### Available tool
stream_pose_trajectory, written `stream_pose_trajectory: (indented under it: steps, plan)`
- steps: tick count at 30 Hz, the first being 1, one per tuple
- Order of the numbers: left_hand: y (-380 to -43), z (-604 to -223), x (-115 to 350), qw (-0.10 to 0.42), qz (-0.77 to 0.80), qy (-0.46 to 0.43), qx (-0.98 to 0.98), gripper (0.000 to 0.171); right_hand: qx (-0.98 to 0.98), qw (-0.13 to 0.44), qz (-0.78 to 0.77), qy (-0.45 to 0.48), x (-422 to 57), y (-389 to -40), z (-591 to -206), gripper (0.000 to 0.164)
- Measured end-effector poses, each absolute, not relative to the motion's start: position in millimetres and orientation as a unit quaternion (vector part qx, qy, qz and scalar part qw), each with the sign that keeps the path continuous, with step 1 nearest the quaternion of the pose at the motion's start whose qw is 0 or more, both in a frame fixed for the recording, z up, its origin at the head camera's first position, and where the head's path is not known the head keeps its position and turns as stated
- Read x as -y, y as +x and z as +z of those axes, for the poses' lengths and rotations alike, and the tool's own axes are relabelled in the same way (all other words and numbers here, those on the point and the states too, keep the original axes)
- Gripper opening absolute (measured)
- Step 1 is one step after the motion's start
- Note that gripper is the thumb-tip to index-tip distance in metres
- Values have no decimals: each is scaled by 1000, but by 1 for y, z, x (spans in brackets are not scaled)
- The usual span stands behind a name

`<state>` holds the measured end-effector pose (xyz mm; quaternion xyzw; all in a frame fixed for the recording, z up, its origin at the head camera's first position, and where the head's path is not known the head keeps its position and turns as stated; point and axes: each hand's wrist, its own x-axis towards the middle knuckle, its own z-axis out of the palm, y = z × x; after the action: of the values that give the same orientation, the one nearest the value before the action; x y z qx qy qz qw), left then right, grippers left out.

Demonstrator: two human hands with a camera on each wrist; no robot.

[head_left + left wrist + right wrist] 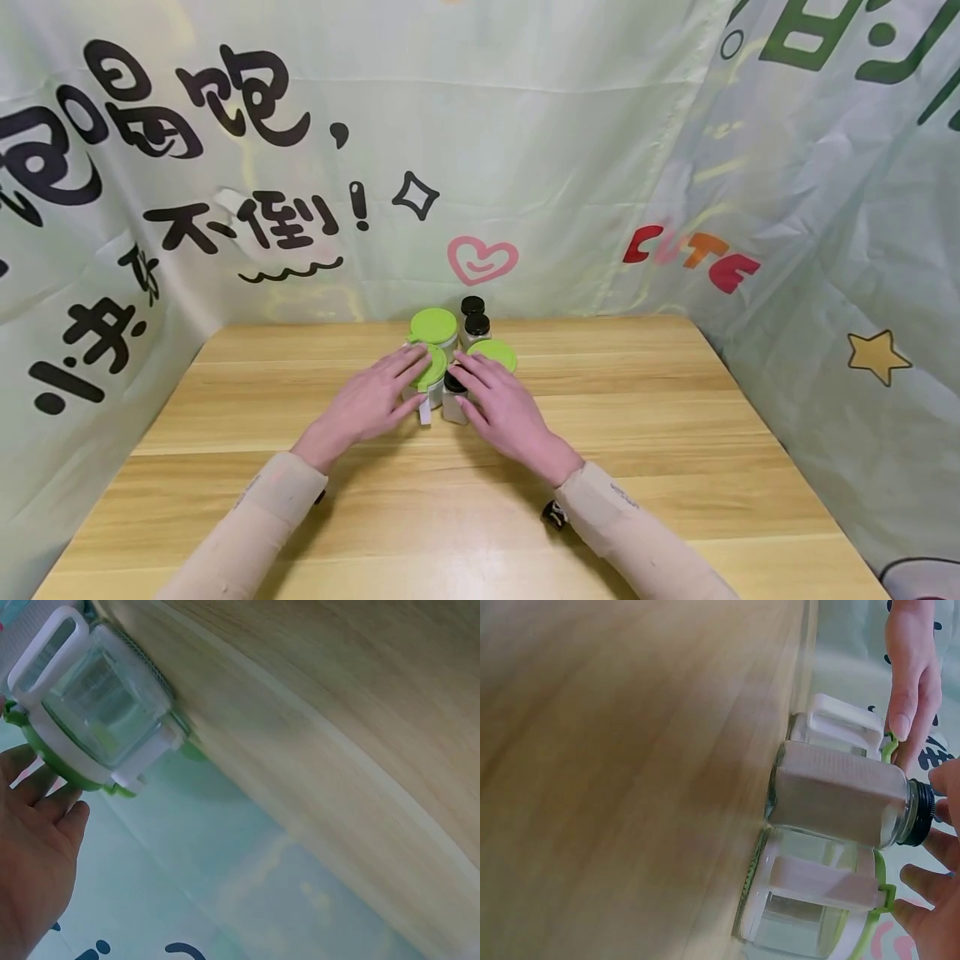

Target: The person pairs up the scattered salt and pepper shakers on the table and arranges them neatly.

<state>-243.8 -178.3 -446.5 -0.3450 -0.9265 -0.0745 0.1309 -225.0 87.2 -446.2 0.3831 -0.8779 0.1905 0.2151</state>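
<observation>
Several clear jars stand close together near the back of the table. My left hand (375, 398) lies over the front left jar with a green lid (437, 367), its fingers extended across the lid. In the left wrist view those fingers are at the lid of the handled jar (101, 712). My right hand (513, 410) reaches over the front black-capped jar (454, 407), fingers spread and fairly straight. The right wrist view shows its fingertips by the black cap (922, 814) and the green-lidded jar (810, 900) beside it.
Behind the hands stand another green-lidded jar (433, 324) and two black-capped jars, one (477, 325) ahead of the other (472, 306). A printed cloth (525, 150) hangs along the back and sides of the wooden table (637, 400).
</observation>
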Motion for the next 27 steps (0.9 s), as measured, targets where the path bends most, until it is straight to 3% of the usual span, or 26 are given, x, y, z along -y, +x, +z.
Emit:
stream_pose_trajectory:
  steps: [14,27]
  plan:
    - [-245,-454,174,132,-63,-360,921,63,880,199,190,388,-84,-226,-450,43]
    - [-245,-453,173,127,-81,-353,923,63,856,240,216,404,-82,-230,-452,43]
